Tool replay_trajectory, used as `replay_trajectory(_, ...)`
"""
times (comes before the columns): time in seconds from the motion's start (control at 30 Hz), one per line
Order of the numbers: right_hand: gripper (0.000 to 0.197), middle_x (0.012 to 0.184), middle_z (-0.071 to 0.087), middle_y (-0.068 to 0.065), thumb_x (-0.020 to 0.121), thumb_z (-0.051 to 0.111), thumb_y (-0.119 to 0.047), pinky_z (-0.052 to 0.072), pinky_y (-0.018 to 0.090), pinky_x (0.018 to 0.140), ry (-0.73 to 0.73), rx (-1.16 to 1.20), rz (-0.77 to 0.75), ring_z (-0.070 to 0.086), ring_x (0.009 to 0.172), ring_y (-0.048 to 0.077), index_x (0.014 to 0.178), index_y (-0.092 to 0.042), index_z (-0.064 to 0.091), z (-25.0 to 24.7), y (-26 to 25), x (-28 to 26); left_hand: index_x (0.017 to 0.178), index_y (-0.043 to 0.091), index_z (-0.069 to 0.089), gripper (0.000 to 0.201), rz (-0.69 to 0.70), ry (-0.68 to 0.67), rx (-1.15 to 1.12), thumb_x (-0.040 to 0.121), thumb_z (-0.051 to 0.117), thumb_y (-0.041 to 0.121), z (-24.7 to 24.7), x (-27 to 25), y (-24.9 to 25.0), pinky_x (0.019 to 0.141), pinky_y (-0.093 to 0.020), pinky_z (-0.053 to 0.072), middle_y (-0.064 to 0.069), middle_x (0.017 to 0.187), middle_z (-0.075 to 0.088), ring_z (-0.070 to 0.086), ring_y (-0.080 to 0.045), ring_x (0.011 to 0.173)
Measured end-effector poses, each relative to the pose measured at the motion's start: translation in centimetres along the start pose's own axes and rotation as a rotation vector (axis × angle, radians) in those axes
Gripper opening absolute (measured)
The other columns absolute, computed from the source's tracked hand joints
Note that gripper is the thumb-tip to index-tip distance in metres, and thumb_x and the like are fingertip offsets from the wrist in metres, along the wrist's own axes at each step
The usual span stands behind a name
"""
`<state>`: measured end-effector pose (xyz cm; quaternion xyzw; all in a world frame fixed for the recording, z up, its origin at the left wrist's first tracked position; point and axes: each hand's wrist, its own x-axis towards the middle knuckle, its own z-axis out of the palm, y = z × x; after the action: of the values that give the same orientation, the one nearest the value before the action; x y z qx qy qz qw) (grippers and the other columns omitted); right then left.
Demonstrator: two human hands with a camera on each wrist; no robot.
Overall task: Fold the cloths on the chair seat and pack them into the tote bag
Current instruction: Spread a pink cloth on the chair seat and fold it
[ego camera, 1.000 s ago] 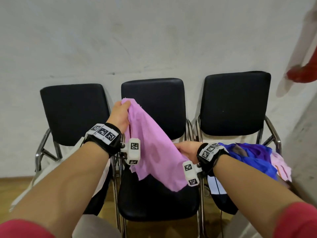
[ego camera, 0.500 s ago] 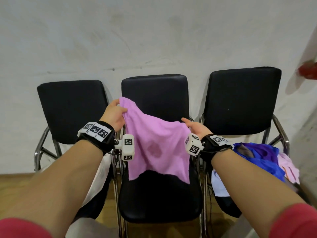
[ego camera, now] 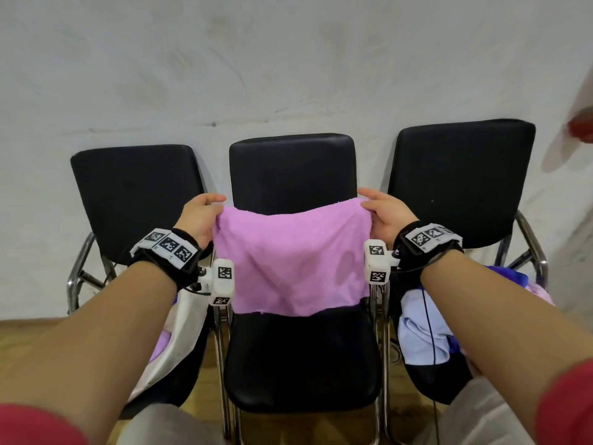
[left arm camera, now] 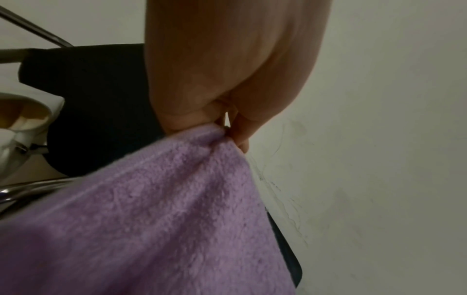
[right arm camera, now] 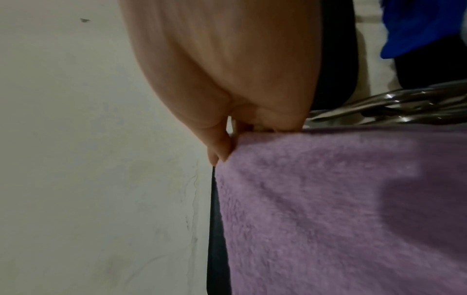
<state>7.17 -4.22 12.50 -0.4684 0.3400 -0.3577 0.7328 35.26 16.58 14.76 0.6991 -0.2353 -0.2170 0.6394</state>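
Observation:
A pink terry cloth (ego camera: 290,261) hangs spread flat in the air above the middle chair's black seat (ego camera: 301,364). My left hand (ego camera: 203,213) pinches its upper left corner (left arm camera: 215,133). My right hand (ego camera: 383,210) pinches its upper right corner (right arm camera: 235,139). The cloth's lower edge hangs just over the back of the seat. A white tote bag (ego camera: 186,326) lies on the left chair, with some pink fabric showing inside it. A heap of cloths (ego camera: 426,329), pale blue, blue and pink, lies on the right chair's seat.
Three black chairs with chrome frames stand side by side against a white wall (ego camera: 288,59); chrome armrests (ego camera: 532,239) flank each seat. Wooden floor (ego camera: 205,387) shows below. Something red (ego camera: 582,130) appears at the right edge.
My right hand rose from the cloth's lower part to its upper right corner. Both hands moved apart, and the bunched cloth now hangs stretched flat between them.

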Motion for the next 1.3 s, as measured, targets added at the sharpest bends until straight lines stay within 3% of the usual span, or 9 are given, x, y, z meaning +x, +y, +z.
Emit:
replay_trajectory(0.13, 0.033, 0.117, 0.067, 0.018, 0.095, 0.052, 0.005, 0.056, 0.027, 0.082, 0.012, -0.233, -0.094, 0.067, 0.093, 0.020, 0.125, -0.004, 0.064, 0.3, -0.8, 0.2, 0.095, 0.012, 0.071, 0.031, -0.021, -0.005, 0.029, 0.093, 0.047, -0.008, -0.7, 0.0, 0.0, 0.079, -0.037, 0.052, -0.018, 0.103, 0.064, 0.059, -0.023, 0.083)
replay_trajectory(0.23, 0.035, 0.119, 0.066, 0.014, 0.089, 0.061, 0.005, 0.054, 0.034, 0.097, 0.009, -0.437, -0.176, 0.064, 0.104, 0.022, 0.121, -0.007, 0.067, 0.5, -1.4, 0.1, 0.113, 0.008, 0.070, 0.031, -0.020, 0.000, 0.051, 0.092, 0.053, -0.006, -1.0, 0.0, 0.1, 0.081, -0.036, 0.055, -0.014, 0.103, 0.066, 0.063, -0.020, 0.084)
replay_trajectory(0.37, 0.041, 0.123, 0.064, 0.008, 0.086, 0.063, 0.005, 0.051, 0.030, 0.100, 0.029, -0.667, -0.304, 0.062, 0.109, 0.019, 0.124, -0.010, 0.067, 0.8, -1.9, -0.3, 0.122, 0.007, 0.067, 0.029, 0.027, 0.001, 0.040, 0.094, 0.062, 0.002, -1.2, -0.3, 0.2, 0.070, -0.026, 0.058, -0.009, 0.106, 0.068, 0.065, -0.011, 0.083)
replay_trajectory(0.53, 0.056, 0.133, 0.060, 0.008, 0.083, 0.067, -0.001, 0.047, 0.041, 0.107, 0.047, -0.813, -0.394, 0.058, 0.122, 0.023, 0.136, -0.016, 0.058, 1.2, -2.0, -0.8, 0.132, 0.007, 0.061, 0.045, -0.012, -0.010, 0.064, 0.094, 0.049, -0.012, -1.6, -0.1, 0.1, 0.072, -0.030, 0.055, -0.012, 0.125, 0.060, 0.061, -0.017, 0.085)
replay_trajectory(0.67, 0.037, 0.114, 0.067, 0.004, 0.083, 0.070, -0.006, 0.049, 0.030, 0.096, 0.125, -0.916, -0.443, 0.062, 0.108, 0.018, 0.118, -0.017, 0.069, 1.0, -2.5, -1.2, 0.135, 0.007, 0.058, 0.053, -0.075, -0.088, 0.107, 0.091, 0.040, -0.018, -2.2, -0.5, 0.0, 0.066, -0.030, 0.054, -0.012, 0.105, 0.059, 0.055, -0.018, 0.073)
replay_trajectory(0.9, 0.036, 0.114, 0.069, 0.005, 0.086, 0.065, -0.006, 0.048, 0.025, 0.092, 0.191, -1.100, -0.506, 0.064, 0.108, 0.020, 0.120, -0.016, 0.070, 0.8, -3.2, -2.1, 0.124, -0.002, 0.063, 0.044, 0.014, -0.024, 0.231, 0.084, 0.054, -0.018, -2.7, -1.2, 0.2, 0.082, -0.041, 0.060, -0.022, 0.116, 0.065, 0.066, -0.035, 0.104)
replay_trajectory(1.0, 0.017, 0.090, 0.068, -0.002, 0.083, 0.064, -0.011, 0.051, 0.028, 0.074, 0.210, -1.200, -0.497, 0.066, 0.090, 0.021, 0.091, -0.024, 0.071, 0.8, -3.6, -2.6, 0.103, 0.008, 0.074, 0.031, 0.095, 0.047, 0.393, 0.073, 0.076, 0.002, -3.1, -1.4, 0.4, 0.088, -0.043, 0.058, -0.012, 0.102, 0.071, 0.069, -0.028, 0.096)
replay_trajectory(1.1, 0.012, 0.083, 0.067, -0.001, 0.083, 0.064, -0.017, 0.056, 0.034, 0.071, 0.240, -1.246, -0.484, 0.066, 0.081, 0.021, 0.079, -0.028, 0.065, 0.9, -4.2, -2.9, 0.079, 0.020, 0.072, 0.005, 0.165, 0.109, 0.621, 0.077, 0.076, 0.017, -3.2, -1.5, 0.8, 0.084, -0.040, 0.059, -0.004, 0.085, 0.070, 0.068, -0.025, 0.086)
replay_trajectory(1.3, 0.001, 0.087, 0.065, 0.003, 0.087, 0.067, -0.020, 0.054, 0.034, 0.073, 0.240, -1.182, -0.455, 0.063, 0.081, 0.021, 0.086, -0.020, 0.067, 0.7, -4.6, -2.0, 0.084, 0.018, 0.068, 0.012, 0.261, 0.108, 0.836, 0.090, 0.067, 0.029, -3.0, -0.7, 1.4, 0.076, -0.035, 0.053, -0.004, 0.085, 0.066, 0.064, -0.027, 0.082)
